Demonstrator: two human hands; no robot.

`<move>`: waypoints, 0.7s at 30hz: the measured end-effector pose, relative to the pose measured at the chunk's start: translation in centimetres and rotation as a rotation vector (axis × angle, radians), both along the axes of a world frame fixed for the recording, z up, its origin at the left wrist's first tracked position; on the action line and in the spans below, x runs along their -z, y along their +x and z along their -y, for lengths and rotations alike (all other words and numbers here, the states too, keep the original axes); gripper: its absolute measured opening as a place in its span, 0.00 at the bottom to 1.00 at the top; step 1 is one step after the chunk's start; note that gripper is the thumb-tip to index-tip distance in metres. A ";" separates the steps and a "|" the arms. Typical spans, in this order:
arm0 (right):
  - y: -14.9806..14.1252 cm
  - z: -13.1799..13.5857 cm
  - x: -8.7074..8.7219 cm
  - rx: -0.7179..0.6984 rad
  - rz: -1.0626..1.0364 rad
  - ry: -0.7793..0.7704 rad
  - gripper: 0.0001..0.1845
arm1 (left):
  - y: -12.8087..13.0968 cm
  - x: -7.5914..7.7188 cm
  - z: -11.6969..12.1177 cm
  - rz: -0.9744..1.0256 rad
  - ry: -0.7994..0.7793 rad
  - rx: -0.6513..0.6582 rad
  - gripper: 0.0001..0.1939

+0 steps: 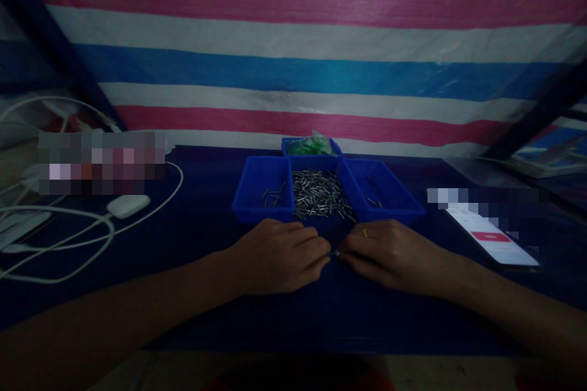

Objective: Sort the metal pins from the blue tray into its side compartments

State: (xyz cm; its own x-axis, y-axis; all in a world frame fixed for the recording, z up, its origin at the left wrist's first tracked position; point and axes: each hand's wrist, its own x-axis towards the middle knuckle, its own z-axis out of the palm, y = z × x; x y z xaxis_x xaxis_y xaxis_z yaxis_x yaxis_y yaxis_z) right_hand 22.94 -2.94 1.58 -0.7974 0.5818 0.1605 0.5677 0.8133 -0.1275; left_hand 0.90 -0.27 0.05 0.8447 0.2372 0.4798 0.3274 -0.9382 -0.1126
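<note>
My left hand (288, 256) and my right hand (385, 253) meet low over the blue table. Both are closed, with the fingertips pinching a small shiny metal piece (335, 253) that spans the narrow gap between them. Most of that piece is hidden by the fingers, and its exact kind is unclear. A ring (365, 232) is on a right-hand finger. Just beyond the hands lies a heap of thin metal pins (321, 194), nail-like in shape. The left blue bin (238, 204) and the right blue bin (410, 208) flank this heap, each with several loose pins inside.
Behind the heap, another blue bin (285, 148) holds a clear bag of green pieces (312, 145). At right lies a lit phone (499, 244). White cables (110, 229) and a white charger (129, 205) occupy the left side. A striped sheet (293, 43) hangs behind the table (293, 324).
</note>
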 end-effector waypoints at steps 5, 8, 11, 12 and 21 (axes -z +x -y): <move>-0.3 0.1 0.0 -0.033 -0.047 -0.044 0.11 | 0.1 0.1 0.0 -0.018 -0.016 0.060 0.09; -0.3 0.2 0.1 -0.045 -0.046 -0.080 0.12 | 0.0 0.1 -0.2 -0.074 -0.024 0.115 0.10; -0.3 0.3 0.0 -0.049 -0.066 -0.132 0.12 | -0.1 0.0 -0.3 -0.075 -0.031 0.157 0.10; -0.3 0.3 -0.1 -0.047 -0.075 -0.150 0.12 | -0.2 -0.1 -0.3 -0.058 -0.035 0.168 0.10; -0.4 0.6 -0.6 -0.021 -0.107 -0.273 0.12 | -0.3 -0.4 -0.3 0.034 -0.086 0.292 0.10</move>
